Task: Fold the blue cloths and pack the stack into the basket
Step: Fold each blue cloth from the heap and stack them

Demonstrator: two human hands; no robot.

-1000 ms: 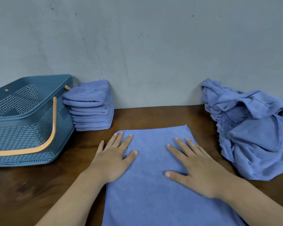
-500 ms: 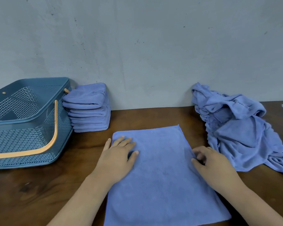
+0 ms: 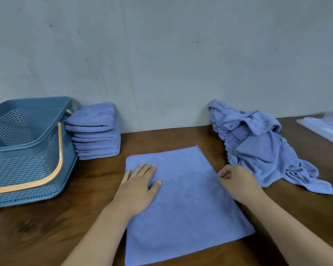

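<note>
While the left hand (image 3: 140, 187) lies flat, fingers straight, on the flat cloth (image 3: 185, 204), the right hand (image 3: 236, 183) has its fingers curled at that cloth's right edge, pinching it. Folded stack (image 3: 96, 131) sits back-left of the flat cloth, touching the basket (image 3: 27, 166) farther left. Unfolded pile (image 3: 261, 150) just right of it.

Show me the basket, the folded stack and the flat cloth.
basket (image 3: 27, 166), head view, front mesh wall.
folded stack (image 3: 92, 118), head view, top cloth.
flat cloth (image 3: 185, 204), head view, bare middle.
</note>
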